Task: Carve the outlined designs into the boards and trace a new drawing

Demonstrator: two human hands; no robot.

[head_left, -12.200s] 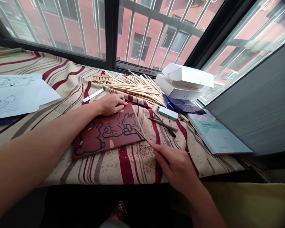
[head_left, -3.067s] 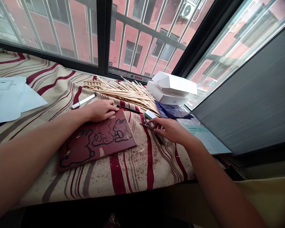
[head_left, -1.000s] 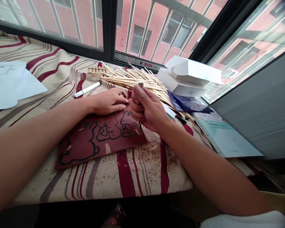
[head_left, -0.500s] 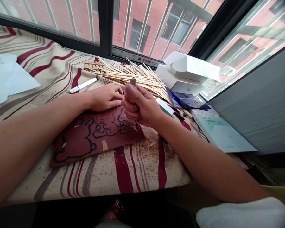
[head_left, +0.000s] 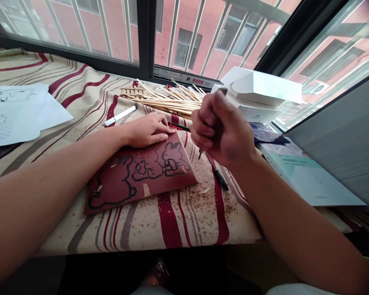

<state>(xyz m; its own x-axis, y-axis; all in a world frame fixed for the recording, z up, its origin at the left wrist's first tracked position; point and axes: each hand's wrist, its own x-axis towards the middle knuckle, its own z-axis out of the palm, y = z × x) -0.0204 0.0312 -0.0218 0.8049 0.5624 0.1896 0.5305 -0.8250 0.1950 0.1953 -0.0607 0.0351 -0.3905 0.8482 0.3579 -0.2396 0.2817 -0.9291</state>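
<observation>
A dark red carving board [head_left: 141, 176] with black rabbit outlines lies on a striped cloth [head_left: 172, 217]. My left hand [head_left: 147, 130] rests flat on the board's far edge, fingers stretched out. My right hand [head_left: 221, 129] is a fist raised above the board's right corner, wrapped round a carving tool [head_left: 200, 154] whose tip points down below the fist. A second tool with a black handle [head_left: 218, 178] lies on the cloth under that hand.
A heap of thin wooden sticks [head_left: 166, 102] and a white marker [head_left: 119, 116] lie behind the board. White boxes [head_left: 261, 94] stand at the back right, a pale booklet [head_left: 310, 180] at the right. Papers with drawings [head_left: 15, 114] lie far left. Wood shavings dot the cloth.
My right hand picked a carving tool up from the cloth, brought it onto the board's right corner, then lifted it up and to the right. My left hand stayed on the board.
</observation>
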